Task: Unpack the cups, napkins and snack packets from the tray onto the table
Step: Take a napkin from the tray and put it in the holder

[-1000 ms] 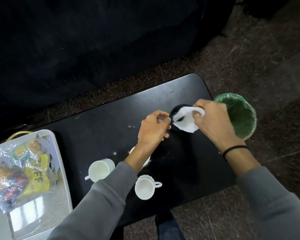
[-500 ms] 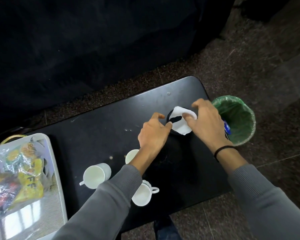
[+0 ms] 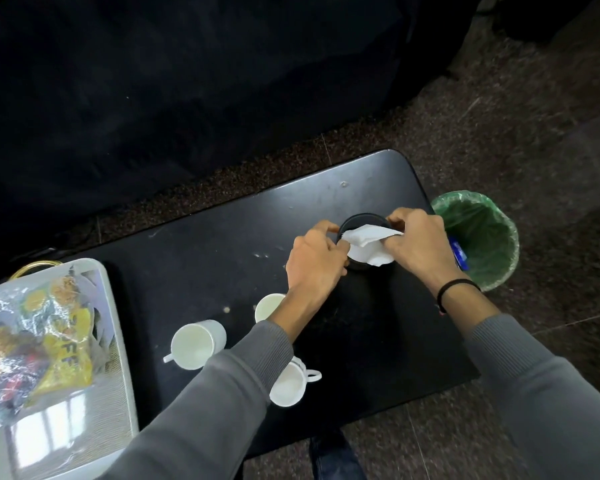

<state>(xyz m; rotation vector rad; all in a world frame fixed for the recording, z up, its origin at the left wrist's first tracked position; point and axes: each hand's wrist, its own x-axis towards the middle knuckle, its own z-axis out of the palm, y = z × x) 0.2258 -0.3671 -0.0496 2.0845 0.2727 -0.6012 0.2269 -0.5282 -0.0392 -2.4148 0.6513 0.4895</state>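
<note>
The right hand [image 3: 416, 247] pinched a napkin [image 3: 368, 242] over a black holder [image 3: 362, 219], and the left hand [image 3: 314, 263] gripped the holder's side. Three cups [image 3: 196, 344] stood on the table [image 3: 222, 251] near the left wrist. Farther left, packets [image 3: 61, 348] lay in the tray [image 3: 116, 327]. A bin [image 3: 485, 233] sat just right of the right hand.

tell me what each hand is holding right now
Left hand: curled at the black holder, grip cannot be told.
Right hand: pinches the napkin.

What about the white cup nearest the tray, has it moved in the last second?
No. The white cup stays just below-left of the pale crumb on the black table.
</note>
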